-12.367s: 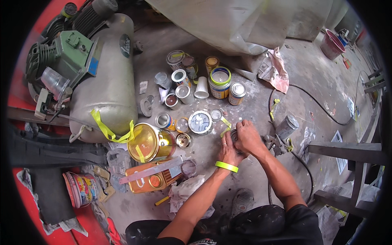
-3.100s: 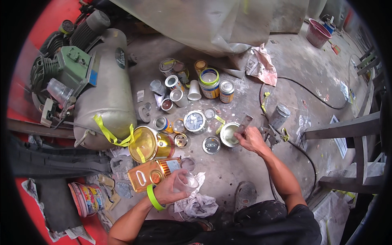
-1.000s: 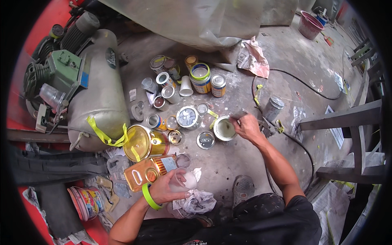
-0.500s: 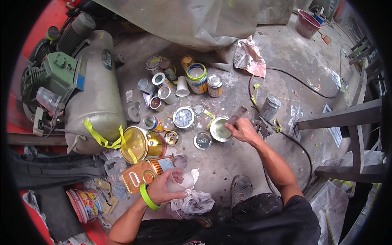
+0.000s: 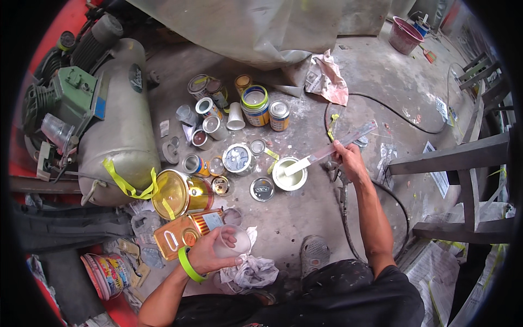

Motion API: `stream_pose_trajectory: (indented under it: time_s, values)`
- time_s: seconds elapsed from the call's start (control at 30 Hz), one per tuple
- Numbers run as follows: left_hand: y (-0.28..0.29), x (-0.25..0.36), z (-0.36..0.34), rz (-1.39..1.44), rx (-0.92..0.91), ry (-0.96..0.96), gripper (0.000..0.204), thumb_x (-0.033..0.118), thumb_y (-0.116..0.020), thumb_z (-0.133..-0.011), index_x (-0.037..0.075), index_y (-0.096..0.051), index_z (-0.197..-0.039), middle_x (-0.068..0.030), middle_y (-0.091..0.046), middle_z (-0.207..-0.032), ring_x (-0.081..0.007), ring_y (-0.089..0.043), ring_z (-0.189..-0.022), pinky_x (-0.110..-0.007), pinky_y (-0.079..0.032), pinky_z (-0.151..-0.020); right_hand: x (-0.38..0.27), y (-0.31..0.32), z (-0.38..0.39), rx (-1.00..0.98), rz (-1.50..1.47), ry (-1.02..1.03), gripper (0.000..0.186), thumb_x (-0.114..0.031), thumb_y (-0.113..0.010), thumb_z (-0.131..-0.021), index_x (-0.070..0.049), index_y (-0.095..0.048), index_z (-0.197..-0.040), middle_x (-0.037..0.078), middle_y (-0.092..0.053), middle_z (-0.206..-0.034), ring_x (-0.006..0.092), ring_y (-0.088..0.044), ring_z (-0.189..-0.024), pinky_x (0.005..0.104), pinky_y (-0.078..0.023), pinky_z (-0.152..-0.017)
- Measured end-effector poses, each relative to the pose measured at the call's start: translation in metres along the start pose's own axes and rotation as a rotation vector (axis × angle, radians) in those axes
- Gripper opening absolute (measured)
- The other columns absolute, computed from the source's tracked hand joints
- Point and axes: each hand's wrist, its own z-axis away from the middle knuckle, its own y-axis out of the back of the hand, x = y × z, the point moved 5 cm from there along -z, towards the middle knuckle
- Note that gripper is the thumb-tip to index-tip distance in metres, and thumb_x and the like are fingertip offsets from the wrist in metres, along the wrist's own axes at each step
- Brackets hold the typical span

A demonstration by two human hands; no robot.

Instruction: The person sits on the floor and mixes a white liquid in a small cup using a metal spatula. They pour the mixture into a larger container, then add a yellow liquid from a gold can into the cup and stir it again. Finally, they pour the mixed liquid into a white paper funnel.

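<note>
My right hand [image 5: 350,161] grips a long flat stirring stick [image 5: 327,150], tilted up to the right. The stick's white-coated lower end is over or in an open can of white paint [image 5: 290,175] on the floor. My left hand [image 5: 210,253], with a yellow-green wristband, is closed around a clear plastic cup [image 5: 231,241]. Below that cup lies a crumpled whitish rag [image 5: 256,271]. A rectangular orange-gold tin [image 5: 175,240] is beside my left hand. The paint can's neighbours are a round dark lid [image 5: 262,189] and a larger closed can [image 5: 238,158].
A grey compressor tank [image 5: 120,131] stands at left, near a big gold tin [image 5: 171,193]. Several cans and a white paper cup [image 5: 235,116] cluster ahead. A black hose [image 5: 400,113] curves over the floor at right, by a grey wooden frame [image 5: 452,158].
My right hand has moved up and right, turning the stick so its white-coated end shows at the paint can. My left hand still holds the cup. The whole view has shifted slightly.
</note>
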Motion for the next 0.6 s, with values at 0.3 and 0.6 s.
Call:
stream_pose_trajectory:
  time_s: [0.3, 0.6]
  values:
    - [-0.001, -0.003, 0.001, 0.000, 0.002, -0.013, 0.083, 0.028, -0.097, -0.073, 0.002, -0.053, -0.138, -0.0059, -0.062, -0.108, -0.0170, -0.061, -0.106, -0.032, -0.051, -0.097, 0.000, -0.003, -0.001, -0.027, -0.222, -0.066, 0.036, -0.037, -0.069, -0.101, -0.005, -0.068, -0.085, 0.001, -0.064, -0.072, 0.0067, -0.049, -0.059, 0.0243, -0.035, -0.053]
    - [-0.001, -0.002, 0.001, -0.016, -0.007, -0.005, 0.083, 0.028, -0.097, -0.073, 0.001, -0.053, -0.137, -0.0060, -0.063, -0.108, -0.0165, -0.061, -0.105, -0.032, -0.051, -0.097, -0.013, 0.002, 0.002, -0.049, -0.281, -0.064, 0.026, -0.030, -0.066, -0.104, -0.008, -0.068, -0.090, -0.003, -0.064, -0.075, 0.0052, -0.055, -0.063, 0.0224, -0.043, -0.057]
